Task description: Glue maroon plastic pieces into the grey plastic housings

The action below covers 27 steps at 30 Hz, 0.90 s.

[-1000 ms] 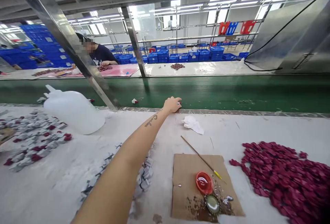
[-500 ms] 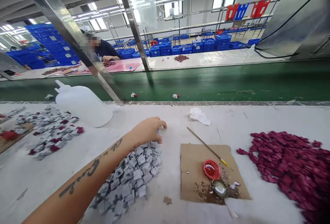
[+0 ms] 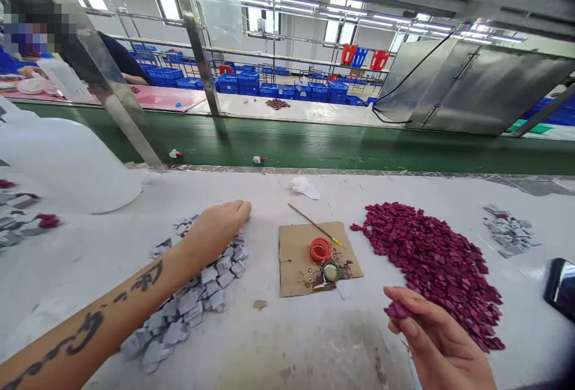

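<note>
My left hand (image 3: 222, 222) reaches over the far side of a heap of small grey blocks (image 3: 193, 303). Its fingers are drawn together and point away from me, and whatever they may hold is hidden. At lower right, my right hand (image 3: 442, 333) pinches a small maroon piece (image 3: 398, 311) between thumb and fingertips. Just beyond that hand spreads a big heap of similar maroon pieces (image 3: 431, 252). Between the two heaps lies a cardboard sheet (image 3: 294, 252) carrying a red cap (image 3: 320, 250) with liquid, a bottle cap (image 3: 331, 271) and a thin yellow-tipped stick (image 3: 314, 223).
A large white plastic bottle (image 3: 67, 156) lies at left. Crumpled tissue (image 3: 305, 187) sits behind the cardboard. A green conveyor belt (image 3: 314, 147) with two small joined pieces runs past the table. Grey blocks (image 3: 510, 231) and a phone (image 3: 561, 288) are at right. A co-worker (image 3: 121, 60) sits across.
The view has swung to the right. My right hand has come into view with a maroon piece. My left hand's fingers, apart before, are now drawn together.
</note>
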{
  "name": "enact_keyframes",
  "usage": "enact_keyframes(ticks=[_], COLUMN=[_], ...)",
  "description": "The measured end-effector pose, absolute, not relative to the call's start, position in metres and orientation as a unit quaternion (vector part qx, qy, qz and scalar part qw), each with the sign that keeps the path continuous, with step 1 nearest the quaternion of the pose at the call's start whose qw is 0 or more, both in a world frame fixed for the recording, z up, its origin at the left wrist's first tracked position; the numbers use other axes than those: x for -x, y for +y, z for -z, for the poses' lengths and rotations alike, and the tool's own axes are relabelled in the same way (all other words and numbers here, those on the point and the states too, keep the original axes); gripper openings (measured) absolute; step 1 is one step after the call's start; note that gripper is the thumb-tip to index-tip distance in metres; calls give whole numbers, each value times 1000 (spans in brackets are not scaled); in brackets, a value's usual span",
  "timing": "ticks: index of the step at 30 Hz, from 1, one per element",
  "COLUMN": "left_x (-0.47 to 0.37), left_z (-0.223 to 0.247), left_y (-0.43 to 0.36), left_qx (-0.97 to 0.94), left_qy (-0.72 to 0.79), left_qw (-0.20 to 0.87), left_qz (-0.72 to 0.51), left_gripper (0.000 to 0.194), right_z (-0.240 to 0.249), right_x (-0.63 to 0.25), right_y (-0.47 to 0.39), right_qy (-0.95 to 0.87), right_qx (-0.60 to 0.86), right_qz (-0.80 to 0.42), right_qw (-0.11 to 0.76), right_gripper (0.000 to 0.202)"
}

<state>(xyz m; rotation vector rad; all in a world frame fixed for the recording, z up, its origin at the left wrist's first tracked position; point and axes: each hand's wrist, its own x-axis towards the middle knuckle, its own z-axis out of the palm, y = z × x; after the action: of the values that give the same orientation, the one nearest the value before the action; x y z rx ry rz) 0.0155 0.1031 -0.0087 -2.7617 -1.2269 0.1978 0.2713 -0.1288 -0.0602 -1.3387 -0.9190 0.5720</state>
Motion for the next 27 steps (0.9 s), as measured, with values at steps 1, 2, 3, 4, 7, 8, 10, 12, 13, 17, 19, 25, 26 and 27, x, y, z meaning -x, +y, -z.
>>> enact_keyframes(ticks=[1,2,3,4,7,8,10,12,13,17,19,25,26,27], left_x=[-13,-11,-11,-12,-21,-25,-34,-39,-39,-21,-5,15,12,7], left_z=[10,12,14,16,23,24,24,20,16,-2,-4,22,27,31], left_y=[101,99,99,100,109,114,122,126,126,97,67,-26,-36,-44], left_qx=[912,914,916,918,918,917,914,906,899,852,807,395,339,293], left_qy=[-402,-398,-394,-392,-394,-396,-398,-402,-405,-410,-401,-355,-343,-329], left_qw=[55,51,45,35,-10,-31,-79,-133,-163,-297,-390,-778,-802,-818], left_qz=[-61,-58,-54,-50,-37,-33,-21,3,24,134,190,335,352,369], left_gripper=[12,13,12,12,22,24,24,19,15,14,22,30,29,29], right_z=[59,59,59,59,58,58,57,57,58,64,67,66,66,66], right_x=[-269,-266,-263,-261,-255,-255,-255,-256,-258,-266,-271,-269,-266,-263], right_y=[-129,-129,-129,-128,-126,-125,-125,-126,-127,-129,-127,-109,-106,-104], right_qy=[-398,-393,-391,-390,-396,-396,-388,-371,-363,-341,-341,-385,-378,-367], right_qx=[591,589,586,583,577,579,583,588,590,594,589,561,564,572], right_qz=[-255,-261,-268,-274,-288,-291,-299,-317,-328,-324,-306,-349,-355,-358], right_qw=[654,656,658,658,653,651,649,645,643,652,665,645,642,641], right_gripper=[16,17,17,17,17,17,19,20,21,27,25,23,25,26])
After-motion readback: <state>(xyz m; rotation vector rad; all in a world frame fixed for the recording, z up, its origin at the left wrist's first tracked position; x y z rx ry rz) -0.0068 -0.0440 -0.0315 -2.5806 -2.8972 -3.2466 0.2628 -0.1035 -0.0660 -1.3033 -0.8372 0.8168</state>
